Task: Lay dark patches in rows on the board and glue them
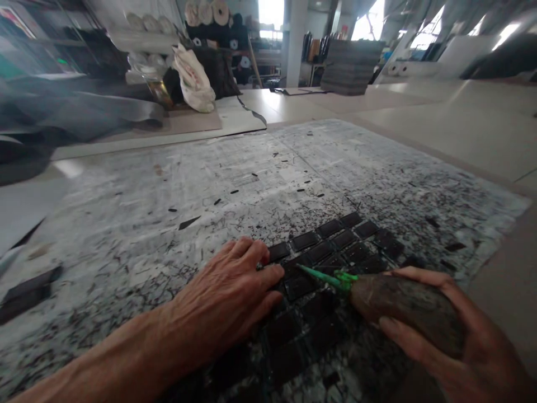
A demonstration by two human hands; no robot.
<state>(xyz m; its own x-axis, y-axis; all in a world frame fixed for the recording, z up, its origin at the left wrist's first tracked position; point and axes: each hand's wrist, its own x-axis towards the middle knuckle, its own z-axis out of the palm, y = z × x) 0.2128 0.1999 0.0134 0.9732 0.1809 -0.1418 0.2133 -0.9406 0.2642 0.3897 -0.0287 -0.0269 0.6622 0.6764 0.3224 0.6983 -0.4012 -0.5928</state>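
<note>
My left hand (pixel 226 285) lies flat with its fingertips pressing on a grid of small dark rectangular pieces (pixel 319 263), probably leather or rubber, laid on a speckled, scored cutting sheet (pixel 201 190). My right hand (pixel 432 330) is wrapped around the bulbous wooden handle of a pointed hand tool (pixel 403 308). Its green-wrapped shaft (pixel 331 278) points left, with the tip close to my left fingers and over the dark pieces. The pieces nearest me are in shadow under my hands.
Loose dark scraps (pixel 188 222) lie scattered on the sheet, and a dark strip (pixel 29 294) sits at its left edge. A beige worktable (pixel 461 134) surrounds it. Farther back are a white sack (pixel 193 81), a stack of dark sheets (pixel 350 67) and shelved rolls of material (pixel 205 12).
</note>
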